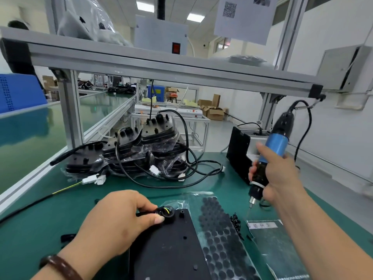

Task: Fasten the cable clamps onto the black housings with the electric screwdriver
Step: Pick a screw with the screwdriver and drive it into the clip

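Note:
A flat black housing (173, 245) lies on the green bench in front of me. My left hand (115, 221) rests on its upper left corner, with thumb and fingers pinching a round black cable clamp (168, 214) that has yellow wires showing inside. My right hand (276, 178) grips the blue and black electric screwdriver (272, 150) upright, index finger stretched along its body. The bit tip (249, 212) hangs just above a heap of small black screws (236, 221), to the right of the housing.
A pile of bagged black housings with cables and white connectors (141, 150) sits at the back of the bench. A sheet of round black pads (220, 239) lies right of the housing, beside a plastic bag (278, 247). A black stand (240, 152) stands behind the screwdriver.

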Demonstrator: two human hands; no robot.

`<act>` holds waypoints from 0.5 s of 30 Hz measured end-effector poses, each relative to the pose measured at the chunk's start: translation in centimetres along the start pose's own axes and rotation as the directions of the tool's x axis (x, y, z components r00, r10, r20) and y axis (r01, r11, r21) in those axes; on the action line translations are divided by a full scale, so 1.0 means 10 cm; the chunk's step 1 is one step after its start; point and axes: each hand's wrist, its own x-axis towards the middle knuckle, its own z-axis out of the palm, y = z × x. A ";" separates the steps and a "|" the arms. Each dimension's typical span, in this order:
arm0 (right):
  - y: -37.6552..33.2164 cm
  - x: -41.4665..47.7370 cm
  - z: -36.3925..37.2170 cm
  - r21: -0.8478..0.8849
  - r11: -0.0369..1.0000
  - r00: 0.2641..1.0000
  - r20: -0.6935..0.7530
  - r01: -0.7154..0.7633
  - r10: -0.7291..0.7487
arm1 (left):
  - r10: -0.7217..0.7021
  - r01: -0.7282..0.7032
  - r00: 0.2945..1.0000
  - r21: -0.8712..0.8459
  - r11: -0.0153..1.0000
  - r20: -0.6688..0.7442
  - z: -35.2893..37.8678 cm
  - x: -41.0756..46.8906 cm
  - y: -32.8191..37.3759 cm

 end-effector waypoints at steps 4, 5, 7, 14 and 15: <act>-0.02 -0.22 0.36 0.126 0.991 0.979 0.202 -0.034 0.008 | -0.008 0.008 1.000 0.003 1.000 -0.005 0.00 -0.02 0.01; -0.01 -0.28 0.45 0.156 0.987 0.970 0.243 -0.037 -0.002 | -0.011 0.011 1.000 0.001 1.000 -0.008 0.00 -0.02 0.01; 0.03 -0.39 0.64 0.213 0.977 0.944 0.328 -0.030 -0.043 | -0.015 0.015 1.000 0.004 1.000 -0.010 0.00 -0.03 0.01; 0.21 -0.70 1.14 0.298 0.955 0.764 0.616 0.001 -0.192 | -0.015 0.015 1.000 0.032 0.999 0.003 0.00 -0.03 0.02; 0.24 -0.73 1.18 0.290 0.957 0.742 0.636 0.026 -0.213 | -0.016 0.016 1.000 0.031 0.999 0.003 0.00 -0.03 0.02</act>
